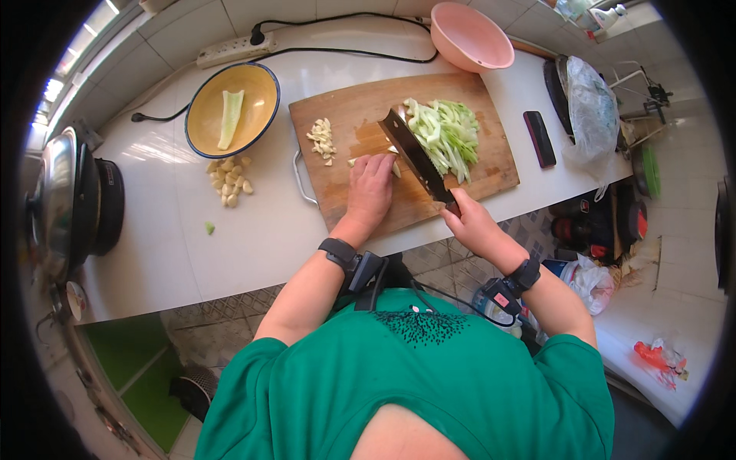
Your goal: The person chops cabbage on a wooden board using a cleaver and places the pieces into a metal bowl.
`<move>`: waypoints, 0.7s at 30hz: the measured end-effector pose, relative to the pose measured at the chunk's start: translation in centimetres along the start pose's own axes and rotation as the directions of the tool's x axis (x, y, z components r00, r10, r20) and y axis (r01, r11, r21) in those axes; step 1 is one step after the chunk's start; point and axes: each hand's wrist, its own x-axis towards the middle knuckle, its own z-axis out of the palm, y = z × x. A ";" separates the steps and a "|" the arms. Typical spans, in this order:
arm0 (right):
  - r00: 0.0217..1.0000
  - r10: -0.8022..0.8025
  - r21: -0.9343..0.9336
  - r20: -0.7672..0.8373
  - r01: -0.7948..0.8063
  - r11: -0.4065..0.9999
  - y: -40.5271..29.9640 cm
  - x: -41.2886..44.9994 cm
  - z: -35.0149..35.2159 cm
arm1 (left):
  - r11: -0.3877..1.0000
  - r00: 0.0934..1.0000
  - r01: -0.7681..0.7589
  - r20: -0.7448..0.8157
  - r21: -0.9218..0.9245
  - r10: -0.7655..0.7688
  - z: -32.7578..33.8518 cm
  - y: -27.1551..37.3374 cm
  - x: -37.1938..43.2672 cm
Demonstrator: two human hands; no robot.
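Note:
My right hand [470, 221] grips the handle of a dark-bladed cleaver [415, 152], held over a wooden cutting board [339, 201]. Left of the blade, my left hand [371, 187] presses its fingertips on pale pieces [396, 169], perhaps garlic, partly hidden under the fingers. A pile of sliced pale-green vegetable [445, 135] lies right of the blade. Chopped garlic [322, 139] sits near the board's left edge. Beyond that edge, peeled garlic cloves [228, 179] are heaped on the white countertop [155, 230], below a yellow bowl [198, 109] that holds a pale-green vegetable piece [231, 119].
A pink plastic basin [471, 37] stands behind the board, near a power strip [236, 50] and its black cable. A phone [539, 139] and a plastic-covered item [591, 109] lie to the right. A lidded pan [63, 195] stands far left. A green scrap [209, 227] lies on the countertop.

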 end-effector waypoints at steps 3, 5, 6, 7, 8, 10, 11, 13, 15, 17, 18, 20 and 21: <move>0.998 0.031 -0.043 0.047 -0.029 0.999 -1.3 -1.0 -0.7 | 0.997 0.998 0.043 -0.043 -0.058 -0.046 -0.2 0.0 0.1; 0.998 0.012 -0.031 0.057 -0.010 0.999 -1.1 -1.6 -0.4 | 0.994 0.995 0.063 -0.069 -0.090 -0.070 -0.5 -0.2 0.0; 0.998 0.004 -0.029 0.068 -0.002 1.000 -1.0 -1.9 -0.4 | 0.995 0.997 0.069 -0.014 -0.067 -0.070 -0.7 -0.1 -0.1; 0.998 -0.002 -0.023 0.066 0.003 1.000 -0.8 -2.1 -0.3 | 0.996 0.997 0.074 0.040 -0.043 -0.073 -1.0 0.0 -0.2; 0.997 0.018 -0.013 0.080 -0.017 1.000 -0.7 -2.2 -0.3 | 0.997 0.997 0.071 0.040 -0.035 -0.070 -1.2 0.0 -0.2; 0.995 0.033 0.000 0.097 -0.033 0.999 -0.4 -2.3 -0.3 | 0.999 1.000 0.027 0.010 -0.020 -0.027 -1.6 -0.1 -0.3; 0.994 0.021 -0.001 0.103 -0.021 1.000 -0.2 -2.3 -0.3 | 1.000 1.000 0.028 0.009 -0.013 -0.027 -1.9 -0.2 -0.4; 0.993 0.006 0.006 0.114 -0.007 1.000 0.1 -2.3 -0.3 | 0.999 1.000 -0.015 -0.019 0.035 0.016 -2.5 -0.3 -0.5; 0.990 -0.007 0.013 0.142 0.006 1.000 0.1 -2.3 -0.5 | 0.998 1.000 0.007 -0.030 0.065 -0.005 -3.2 -0.8 -0.8; 0.986 0.016 0.037 0.168 -0.022 0.999 0.2 -2.1 -1.0 | 0.995 0.999 0.029 -0.041 0.094 -0.025 -3.9 -1.4 -0.9; 0.980 0.040 0.054 0.193 -0.051 0.997 0.4 -1.9 -1.2 | 0.992 0.998 0.031 -0.049 0.125 -0.025 -4.4 -1.8 -0.9; 0.983 0.026 0.064 0.184 -0.039 0.997 1.4 -1.3 -1.7 | 0.987 0.998 0.052 -0.052 0.155 -0.045 -5.0 -2.4 -0.8; 0.985 0.014 0.066 0.173 -0.025 0.997 1.6 -0.8 -2.0 | 0.985 0.997 0.057 -0.055 0.160 -0.048 -5.4 -2.7 -0.7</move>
